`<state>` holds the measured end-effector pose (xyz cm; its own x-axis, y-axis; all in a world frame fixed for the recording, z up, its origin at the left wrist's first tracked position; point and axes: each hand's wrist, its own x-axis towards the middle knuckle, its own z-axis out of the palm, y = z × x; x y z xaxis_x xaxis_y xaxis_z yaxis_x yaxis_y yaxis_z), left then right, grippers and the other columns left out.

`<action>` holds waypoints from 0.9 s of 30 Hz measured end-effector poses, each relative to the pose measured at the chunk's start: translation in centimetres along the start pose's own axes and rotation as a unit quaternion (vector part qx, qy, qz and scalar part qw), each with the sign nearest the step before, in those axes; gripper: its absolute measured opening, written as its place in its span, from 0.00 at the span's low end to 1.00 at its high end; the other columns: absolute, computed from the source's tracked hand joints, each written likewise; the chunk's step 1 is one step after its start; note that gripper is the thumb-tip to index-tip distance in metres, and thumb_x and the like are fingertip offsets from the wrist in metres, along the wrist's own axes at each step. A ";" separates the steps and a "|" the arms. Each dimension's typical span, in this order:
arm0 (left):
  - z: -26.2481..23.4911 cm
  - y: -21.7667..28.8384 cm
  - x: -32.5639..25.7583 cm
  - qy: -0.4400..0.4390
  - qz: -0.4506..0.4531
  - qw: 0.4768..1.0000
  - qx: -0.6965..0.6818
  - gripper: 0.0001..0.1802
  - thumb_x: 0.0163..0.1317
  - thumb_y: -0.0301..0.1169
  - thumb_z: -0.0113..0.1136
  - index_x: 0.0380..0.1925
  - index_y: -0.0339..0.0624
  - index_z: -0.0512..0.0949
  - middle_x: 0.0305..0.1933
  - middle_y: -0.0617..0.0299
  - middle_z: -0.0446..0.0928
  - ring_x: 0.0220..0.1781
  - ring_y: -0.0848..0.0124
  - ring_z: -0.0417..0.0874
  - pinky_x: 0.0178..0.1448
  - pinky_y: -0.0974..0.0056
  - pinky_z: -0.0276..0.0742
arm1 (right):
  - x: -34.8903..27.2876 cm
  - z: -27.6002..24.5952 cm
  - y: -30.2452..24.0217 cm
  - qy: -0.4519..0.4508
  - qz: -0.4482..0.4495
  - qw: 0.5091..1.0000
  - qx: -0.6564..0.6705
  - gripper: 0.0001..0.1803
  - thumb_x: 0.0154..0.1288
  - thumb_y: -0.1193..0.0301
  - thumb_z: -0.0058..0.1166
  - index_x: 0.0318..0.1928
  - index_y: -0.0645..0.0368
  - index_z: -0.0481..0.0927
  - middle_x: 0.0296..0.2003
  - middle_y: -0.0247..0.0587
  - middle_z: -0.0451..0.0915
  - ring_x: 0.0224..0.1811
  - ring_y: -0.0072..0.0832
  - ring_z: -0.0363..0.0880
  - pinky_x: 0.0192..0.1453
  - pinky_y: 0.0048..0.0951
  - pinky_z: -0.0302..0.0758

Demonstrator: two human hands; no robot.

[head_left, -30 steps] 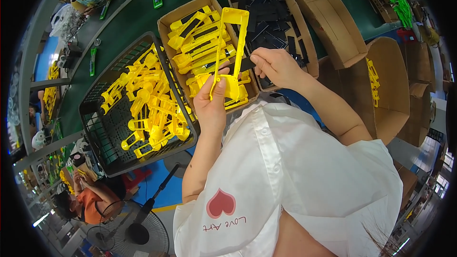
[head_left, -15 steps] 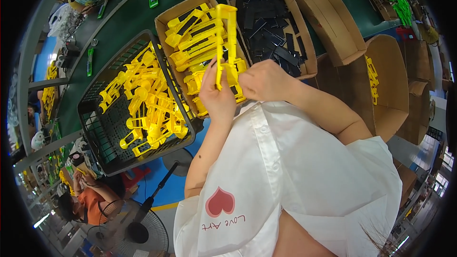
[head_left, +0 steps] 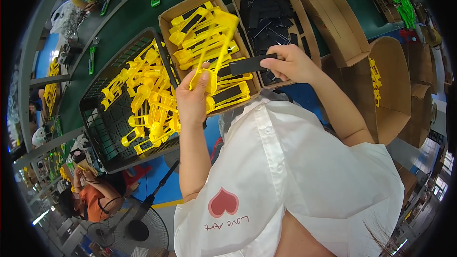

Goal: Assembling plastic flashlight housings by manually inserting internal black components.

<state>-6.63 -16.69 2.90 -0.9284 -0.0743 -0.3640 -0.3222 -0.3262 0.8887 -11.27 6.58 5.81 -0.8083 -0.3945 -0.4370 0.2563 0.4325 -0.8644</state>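
Note:
My left hand [head_left: 193,96] is closed around the lower end of a yellow plastic frame [head_left: 227,38], which stands tilted up and is smeared by motion. In my right hand [head_left: 294,64] a flat black plate [head_left: 245,65] is pinched at its right end. The plate's other end reaches toward the frame's lower part; whether they touch I cannot tell. Below both lies a cardboard box [head_left: 162,24] of yellow frames, several with black plates in them. Just beyond my right hand is a second cardboard box [head_left: 312,50] holding loose black plates.
A black plastic crate [head_left: 90,109] on the left holds a heap of yellow frames. Another cardboard box [head_left: 328,12] stands at the back right, and a deeper carton [head_left: 395,90] is at the right. A fan [head_left: 138,231] stands lower left, near a co-worker in orange [head_left: 95,202].
My right hand has moved right, away from the yellow frame, and a black plate now shows in its fingers. The frame has tilted and shifted slightly left with my left hand.

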 end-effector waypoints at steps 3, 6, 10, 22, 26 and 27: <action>-1.1 0.2 0.0 -0.054 -0.039 0.984 0.163 0.12 0.51 0.27 0.60 0.36 0.34 0.77 0.27 0.66 0.76 0.27 0.81 0.73 0.32 0.78 0.69 | -0.4 0.7 -0.7 -0.041 0.023 0.999 0.023 0.13 0.58 0.63 0.51 0.32 0.63 0.73 0.13 0.30 0.69 0.12 0.14 0.64 0.17 0.16 0.62; -1.2 0.4 0.3 -0.097 -0.073 0.954 0.273 0.13 0.52 0.30 0.60 0.36 0.35 0.76 0.23 0.71 0.71 0.22 0.83 0.64 0.26 0.77 0.62 | 0.2 1.4 -0.8 -0.061 0.043 0.997 -0.036 0.13 0.59 0.64 0.51 0.34 0.63 0.73 0.14 0.32 0.70 0.12 0.15 0.64 0.17 0.16 0.62; -2.0 -0.5 0.4 -0.102 -0.087 0.968 0.212 0.12 0.53 0.31 0.59 0.36 0.35 0.76 0.24 0.70 0.72 0.23 0.82 0.65 0.27 0.77 0.63 | 0.4 2.2 -2.0 -0.050 0.071 0.989 -0.121 0.13 0.59 0.64 0.50 0.34 0.64 0.74 0.15 0.34 0.72 0.13 0.16 0.65 0.18 0.17 0.63; -1.8 -2.4 0.9 -0.076 -0.054 0.968 0.233 0.10 0.53 0.28 0.59 0.34 0.34 0.77 0.26 0.67 0.75 0.27 0.81 0.69 0.33 0.76 0.66 | 2.5 4.1 1.9 0.066 -0.025 0.921 -0.382 0.23 0.54 0.53 0.52 0.31 0.64 0.72 0.21 0.45 0.75 0.20 0.35 0.75 0.26 0.27 0.71; -2.5 -2.5 1.1 -0.083 -0.037 0.967 0.236 0.09 0.53 0.25 0.58 0.35 0.34 0.76 0.29 0.66 0.75 0.28 0.81 0.71 0.32 0.77 0.67 | 2.8 2.6 1.9 0.181 0.020 0.890 -0.418 0.23 0.51 0.52 0.55 0.26 0.60 0.68 0.19 0.42 0.73 0.17 0.31 0.74 0.21 0.26 0.70; -2.6 -2.5 1.1 -0.097 -0.033 0.966 0.236 0.09 0.53 0.25 0.58 0.34 0.34 0.76 0.29 0.67 0.75 0.28 0.81 0.71 0.33 0.76 0.67 | 2.8 2.1 2.2 0.093 0.049 0.954 -0.281 0.23 0.50 0.52 0.56 0.29 0.61 0.69 0.20 0.41 0.74 0.18 0.29 0.75 0.22 0.24 0.71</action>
<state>-6.39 -18.45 -0.44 -0.9056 0.1247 -0.4054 -0.3874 0.1460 0.9103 -11.85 4.70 2.11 -0.8886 -0.2017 -0.4121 0.0535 0.8465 -0.5296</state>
